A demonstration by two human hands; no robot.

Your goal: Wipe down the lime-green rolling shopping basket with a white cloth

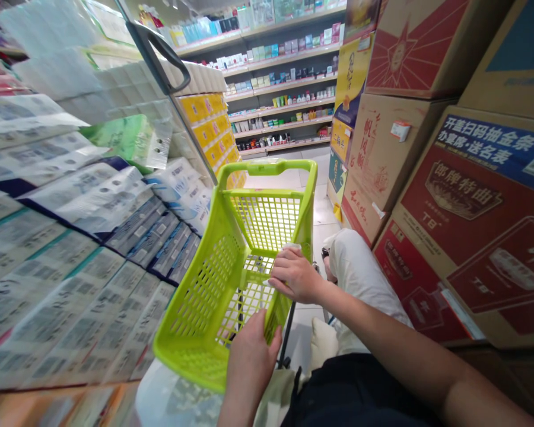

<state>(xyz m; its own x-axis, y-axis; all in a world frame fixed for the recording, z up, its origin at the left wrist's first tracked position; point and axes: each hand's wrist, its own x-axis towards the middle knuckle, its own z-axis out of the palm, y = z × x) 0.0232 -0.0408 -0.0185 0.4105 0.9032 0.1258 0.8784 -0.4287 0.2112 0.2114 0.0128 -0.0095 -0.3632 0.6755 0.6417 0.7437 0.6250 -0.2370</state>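
Observation:
A lime-green plastic shopping basket (213, 279) on a trolley frame stands in front of me in a shop aisle. My left hand (251, 353) is closed over the basket's near rim, fingers curled inside. My right hand (293, 274) rests on the basket's right rim, fingers bent around a small white thing (291, 246) that I cannot make out. My knee in pale trousers (360, 270) sits just right of the basket.
Stacked packs of tissue paper (84, 237) fill the left side. Red and brown cardboard cartons (449, 178) are piled high on the right. Far shelves (280, 89) hold small bottles and boxes. A narrow tiled floor strip (320, 207) runs ahead.

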